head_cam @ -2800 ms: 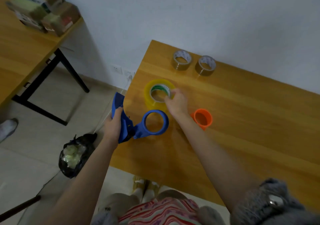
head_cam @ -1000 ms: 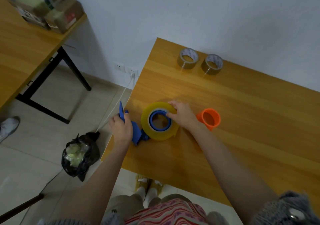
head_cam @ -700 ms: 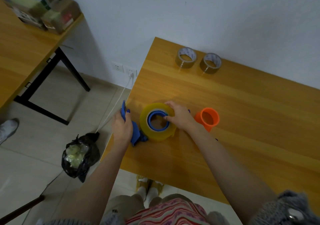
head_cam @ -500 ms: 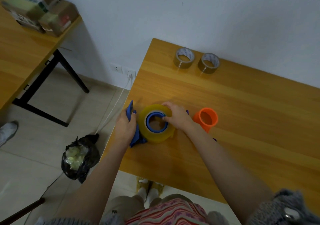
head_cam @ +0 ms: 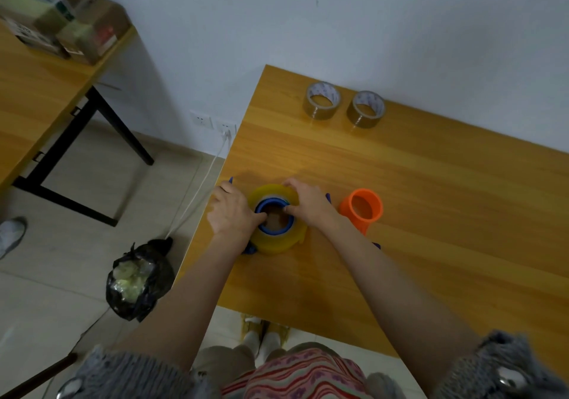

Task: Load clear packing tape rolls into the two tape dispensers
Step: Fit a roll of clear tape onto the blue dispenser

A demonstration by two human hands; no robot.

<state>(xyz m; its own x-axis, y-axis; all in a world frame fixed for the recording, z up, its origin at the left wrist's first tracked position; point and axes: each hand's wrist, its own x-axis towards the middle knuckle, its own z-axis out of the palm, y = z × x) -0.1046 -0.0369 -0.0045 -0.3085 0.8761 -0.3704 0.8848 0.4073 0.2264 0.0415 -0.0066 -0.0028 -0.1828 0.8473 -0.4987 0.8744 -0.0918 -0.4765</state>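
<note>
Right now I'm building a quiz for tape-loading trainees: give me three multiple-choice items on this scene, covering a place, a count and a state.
1. Where is the orange plastic dispenser hub?
A. on the floor
B. on the wooden table, right of the hands
C. on the far desk

2. How many brown tape rolls lie near the wall?
A. one
B. two
C. four

3. What state is the yellowish clear tape roll in?
A. sitting around the blue dispenser hub, under both hands
B. lying alone near the wall
C. lifted off the table

Answers:
1 B, it stands on the tabletop beside the right hand.
2 B, one brown roll and a second lie side by side.
3 A, the blue ring shows inside the roll's core, with the left hand and right hand gripping it.
</note>
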